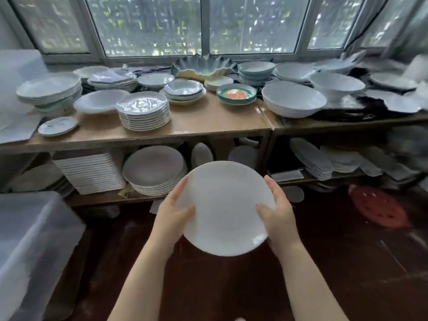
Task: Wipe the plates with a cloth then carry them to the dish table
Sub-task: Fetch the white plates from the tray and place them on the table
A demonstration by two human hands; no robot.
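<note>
Both hands, left hand point(174, 213) and right hand point(276, 210), grip white plate point(225, 208); fingers underneath hidden.

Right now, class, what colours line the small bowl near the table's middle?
The bowl has a green rim and an orange-pink centre; head view.

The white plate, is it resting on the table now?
No, both hands, left and right, hold the white plate in the air before the table.

Two hands point(176, 212), one held plate point(225, 208), two tables point(208, 126).
</note>
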